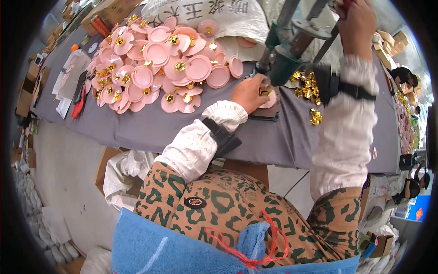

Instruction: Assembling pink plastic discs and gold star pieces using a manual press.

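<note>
Left hand (248,95): fingers bent, tips at a round, glossy pink disc (270,101) on the base of a dark green metal lever press (286,66); pinch unclear. Right hand (358,25): closed around the red-ended press handle (347,4). Gold metallic pieces (308,89) lie right of the press on the grey-covered counter (137,132).

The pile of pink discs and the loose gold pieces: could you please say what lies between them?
In the head view, the left hand, the pink piece beside it and the green press lie there.
</note>
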Available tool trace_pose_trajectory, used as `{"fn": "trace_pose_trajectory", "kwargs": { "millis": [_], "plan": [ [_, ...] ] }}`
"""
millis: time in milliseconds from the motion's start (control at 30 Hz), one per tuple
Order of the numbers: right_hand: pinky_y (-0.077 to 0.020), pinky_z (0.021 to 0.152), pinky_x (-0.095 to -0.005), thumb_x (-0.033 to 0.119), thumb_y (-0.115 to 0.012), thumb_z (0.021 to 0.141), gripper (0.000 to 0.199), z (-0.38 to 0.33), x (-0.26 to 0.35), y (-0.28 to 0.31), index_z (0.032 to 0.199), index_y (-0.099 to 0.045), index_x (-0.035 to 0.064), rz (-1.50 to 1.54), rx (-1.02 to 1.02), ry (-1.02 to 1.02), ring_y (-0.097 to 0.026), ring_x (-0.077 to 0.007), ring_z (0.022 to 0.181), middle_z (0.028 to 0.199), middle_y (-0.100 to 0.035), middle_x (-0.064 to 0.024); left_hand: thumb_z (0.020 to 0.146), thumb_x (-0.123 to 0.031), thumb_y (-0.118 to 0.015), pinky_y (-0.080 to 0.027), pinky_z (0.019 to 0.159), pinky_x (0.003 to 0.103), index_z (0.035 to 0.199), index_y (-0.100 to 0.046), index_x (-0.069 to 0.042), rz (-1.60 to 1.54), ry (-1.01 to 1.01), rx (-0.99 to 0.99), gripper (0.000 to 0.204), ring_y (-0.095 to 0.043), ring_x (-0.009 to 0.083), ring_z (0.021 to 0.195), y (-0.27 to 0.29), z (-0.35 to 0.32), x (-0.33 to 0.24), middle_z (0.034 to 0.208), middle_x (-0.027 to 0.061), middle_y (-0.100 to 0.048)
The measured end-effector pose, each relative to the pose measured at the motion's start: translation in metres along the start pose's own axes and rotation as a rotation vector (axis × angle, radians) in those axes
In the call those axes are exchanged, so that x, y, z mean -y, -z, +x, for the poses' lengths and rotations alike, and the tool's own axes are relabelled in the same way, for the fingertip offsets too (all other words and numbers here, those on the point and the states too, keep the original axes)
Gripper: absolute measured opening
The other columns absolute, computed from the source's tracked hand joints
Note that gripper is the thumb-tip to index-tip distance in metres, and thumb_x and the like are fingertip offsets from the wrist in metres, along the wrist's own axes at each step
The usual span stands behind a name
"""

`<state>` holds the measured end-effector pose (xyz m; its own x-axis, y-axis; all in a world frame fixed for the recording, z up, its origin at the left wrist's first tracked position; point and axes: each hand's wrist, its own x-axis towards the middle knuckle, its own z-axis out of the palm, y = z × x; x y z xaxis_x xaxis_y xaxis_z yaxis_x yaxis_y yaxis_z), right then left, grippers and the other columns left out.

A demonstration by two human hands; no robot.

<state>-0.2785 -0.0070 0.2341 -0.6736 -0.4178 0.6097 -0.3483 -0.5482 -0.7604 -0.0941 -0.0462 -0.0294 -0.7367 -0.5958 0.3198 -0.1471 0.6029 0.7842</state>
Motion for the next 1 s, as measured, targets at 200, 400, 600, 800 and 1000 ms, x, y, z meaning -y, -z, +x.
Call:
{"fn": "trace_pose_trajectory", "kwargs": {
  "millis": [200, 400, 600, 800, 1000],
  "plan": [
    [-0.0257, 0.038, -0.0247, 0.009, -0.036, 0.085, 0.034, 0.014, -0.012, -0.025, 0.107, -0.058, -0.0034, -0.023, 0.048, -0.081, -0.038, -0.0118, 0.043, 0.062, -0.047, -0.0041, 0.074, -0.026, -0.071, -0.054, 0.075, 0.034, 0.111, -0.062, -0.008, -0.258, 0.2, 0.003, 0.042, -0.068, 0.026, 0.084, 0.096, -0.027, 0.011, 0.087, 0.0151, -0.069],
    [-0.0259, 0.038, -0.0243, 0.006, -0.036, 0.083, 0.035, 0.007, -0.013, -0.031, 0.107, -0.058, -0.0035, 0.002, 0.028, -0.089, -0.039, -0.0118, 0.043, 0.061, -0.048, -0.0051, 0.076, -0.033, -0.067, -0.051, 0.07, 0.046, 0.099, -0.065, -0.01, 0.589, 0.091, 0.49, 0.032, -0.065, 0.0364, 0.079, 0.115, -0.085, 0.002, 0.081, 0.0161, -0.068],
    [-0.0519, 0.073, -0.0383, -0.003, -0.059, 0.074, 0.041, 0.061, -0.06, 0.048, 0.112, -0.064, 0.0123, -1.229, 0.214, 0.824, -0.066, -0.0322, 0.089, 0.106, -0.067, -0.0086, 0.079, -0.029, -0.068, -0.051, 0.068, 0.045, 0.095, -0.063, -0.011, 0.374, 0.13, 0.346, 0.025, -0.065, 0.0366, 0.077, 0.164, -0.136, 0.0, 0.081, 0.0139, -0.067],
    [-0.0512, 0.072, -0.0386, 0.001, -0.058, 0.082, 0.037, 0.065, -0.057, 0.056, 0.117, -0.065, 0.0143, -1.407, 0.267, 0.773, -0.066, -0.0333, 0.093, 0.109, -0.067, -0.0124, 0.074, -0.034, -0.068, -0.05, 0.069, 0.046, 0.097, -0.067, -0.014, 0.58, 0.624, 0.265, 0.031, -0.065, 0.0374, 0.076, 0.274, -0.285, 0.012, 0.078, 0.0154, -0.067],
    [-0.0521, 0.074, -0.0388, 0.003, -0.062, 0.082, 0.031, 0.075, -0.058, 0.068, 0.112, -0.066, 0.0117, -1.269, 0.246, 0.696, -0.066, -0.0328, 0.095, 0.108, -0.068, -0.0117, 0.074, -0.029, -0.076, -0.05, 0.073, 0.043, 0.093, -0.068, -0.006, 0.625, 0.525, -0.03, 0.03, -0.065, 0.0338, 0.081, 0.282, -0.283, 0.041, 0.087, 0.0144, -0.067]
  ]
}}
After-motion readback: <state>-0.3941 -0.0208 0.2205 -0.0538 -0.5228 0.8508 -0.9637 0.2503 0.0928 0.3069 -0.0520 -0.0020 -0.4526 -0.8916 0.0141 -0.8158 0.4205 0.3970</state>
